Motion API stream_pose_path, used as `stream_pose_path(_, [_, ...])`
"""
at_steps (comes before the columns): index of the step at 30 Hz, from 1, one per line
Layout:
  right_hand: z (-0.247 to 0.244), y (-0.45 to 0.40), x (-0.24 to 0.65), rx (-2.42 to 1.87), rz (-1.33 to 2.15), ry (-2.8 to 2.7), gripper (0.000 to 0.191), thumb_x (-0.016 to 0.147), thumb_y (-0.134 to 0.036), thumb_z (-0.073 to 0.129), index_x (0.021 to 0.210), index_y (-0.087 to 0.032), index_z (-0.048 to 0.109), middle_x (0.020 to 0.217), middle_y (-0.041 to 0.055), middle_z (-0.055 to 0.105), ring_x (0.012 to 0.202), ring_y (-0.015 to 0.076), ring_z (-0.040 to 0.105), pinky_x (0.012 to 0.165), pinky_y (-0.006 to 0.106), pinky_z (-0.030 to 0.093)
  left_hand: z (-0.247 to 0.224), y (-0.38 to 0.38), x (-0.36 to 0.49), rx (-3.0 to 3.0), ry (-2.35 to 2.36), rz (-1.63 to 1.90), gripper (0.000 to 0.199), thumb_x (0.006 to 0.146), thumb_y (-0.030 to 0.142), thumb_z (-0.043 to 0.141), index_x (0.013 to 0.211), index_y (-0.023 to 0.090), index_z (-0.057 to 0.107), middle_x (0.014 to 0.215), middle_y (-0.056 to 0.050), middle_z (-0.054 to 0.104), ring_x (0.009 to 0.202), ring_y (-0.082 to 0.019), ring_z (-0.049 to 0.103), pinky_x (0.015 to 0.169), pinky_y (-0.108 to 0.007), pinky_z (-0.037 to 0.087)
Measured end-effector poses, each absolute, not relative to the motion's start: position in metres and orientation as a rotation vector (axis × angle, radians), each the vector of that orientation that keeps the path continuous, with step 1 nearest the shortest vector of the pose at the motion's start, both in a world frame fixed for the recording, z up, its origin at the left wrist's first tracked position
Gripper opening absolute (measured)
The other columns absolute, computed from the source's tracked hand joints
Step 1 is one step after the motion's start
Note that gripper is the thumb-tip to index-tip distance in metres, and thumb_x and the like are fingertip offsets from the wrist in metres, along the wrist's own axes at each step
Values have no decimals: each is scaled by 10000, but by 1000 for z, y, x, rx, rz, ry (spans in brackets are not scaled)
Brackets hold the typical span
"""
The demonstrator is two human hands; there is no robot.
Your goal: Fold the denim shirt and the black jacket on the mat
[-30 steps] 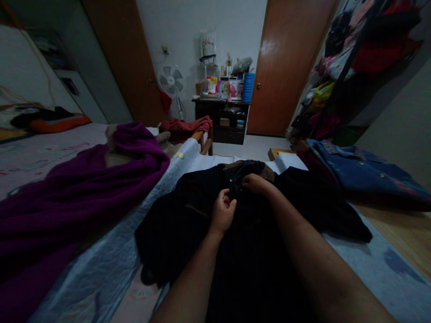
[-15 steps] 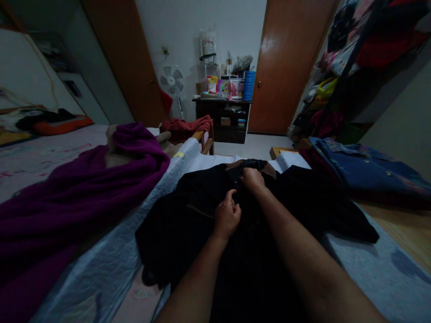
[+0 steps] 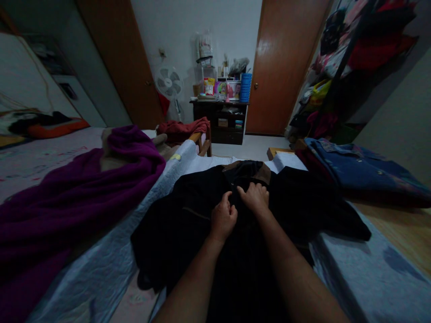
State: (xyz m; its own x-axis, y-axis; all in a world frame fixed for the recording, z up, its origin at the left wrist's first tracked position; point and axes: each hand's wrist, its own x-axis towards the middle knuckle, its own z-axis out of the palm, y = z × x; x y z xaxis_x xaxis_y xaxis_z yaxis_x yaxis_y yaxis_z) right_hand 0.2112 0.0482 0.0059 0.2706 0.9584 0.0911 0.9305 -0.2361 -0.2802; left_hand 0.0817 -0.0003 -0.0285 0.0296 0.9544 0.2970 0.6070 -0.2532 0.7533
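We list one black jacket (image 3: 244,246), brown-trimmed at the collar (image 3: 263,173), spread over pale quilted bedding (image 3: 373,269). Right hand (image 3: 255,197): bunched at the collar half a second ago, now lower, fingers parted over the front. Left hand (image 3: 224,216): beside it, not touching, loosely curled; whether it pinches cloth, we cannot tell. Collar now uncovered; handling, we judge, centres on the front opening, near one shiny fastener (image 3: 232,184).
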Motion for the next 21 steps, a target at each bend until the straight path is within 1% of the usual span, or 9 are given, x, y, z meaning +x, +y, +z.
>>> stream_pose_path(2, [1,48,208,-2317,215,-1763,681,836,-646,398,1110,-65,624,1162,249,572,1109,375,507,908,464,368,-29,-1,82,1912,1586,1080,461,785,102,477,1242,165,493,670,36,514,658,-135,553,661,-230,417])
stream_pose_path(4, [-2,50,207,-2326,266,-1806,691,832,-649,397,1128,-65,617,1182,246,572,1121,370,505,909,456,363,-28,-1,83,1925,1595,1055,463,785,102,477,1243,173,494,685,30,535,672,-137,564,673,-232,424])
stream_pose_path(6, [-4,53,209,-2316,288,-1857,648,823,-619,441,1131,-74,611,1182,232,584,1122,360,510,904,445,362,-28,-2,84,1938,1599,1034,461,785,102,475,1238,184,499,703,23,554,685,-140,573,683,-233,429])
stream_pose_path(8, [-6,56,210,-2287,307,-1921,555,821,-560,490,1104,-100,619,1153,206,613,1101,345,526,886,434,364,-28,-2,85,1949,1602,1021,456,784,100,473,1229,194,506,719,16,568,699,-143,581,691,-233,434])
stream_pose_path(12, [-13,59,213,-2109,346,-2021,268,840,-410,530,934,-184,639,993,103,675,993,274,575,818,368,363,-28,-2,86,1959,1624,997,454,782,101,477,1221,207,513,732,9,581,704,-148,586,690,-238,438])
stream_pose_path(14, [-18,60,216,-2024,322,-1969,184,846,-361,527,843,-201,616,912,65,673,925,232,581,769,322,354,-29,-2,85,1955,1626,991,457,782,104,480,1225,208,512,727,11,577,697,-147,583,678,-238,435])
stream_pose_path(18, [-24,60,221,-1885,205,-1799,168,856,-296,480,734,-203,547,802,38,627,779,172,551,674,264,330,-28,-2,85,1895,1627,992,469,779,100,479,1234,209,508,682,37,537,666,-129,569,647,-219,417])
stream_pose_path(21, [-25,59,224,-1797,234,-1755,146,851,-269,463,733,-214,530,694,2,580,655,147,514,609,249,304,-22,0,85,1828,1669,929,455,772,99,473,1213,196,529,654,41,525,638,-128,566,633,-218,415])
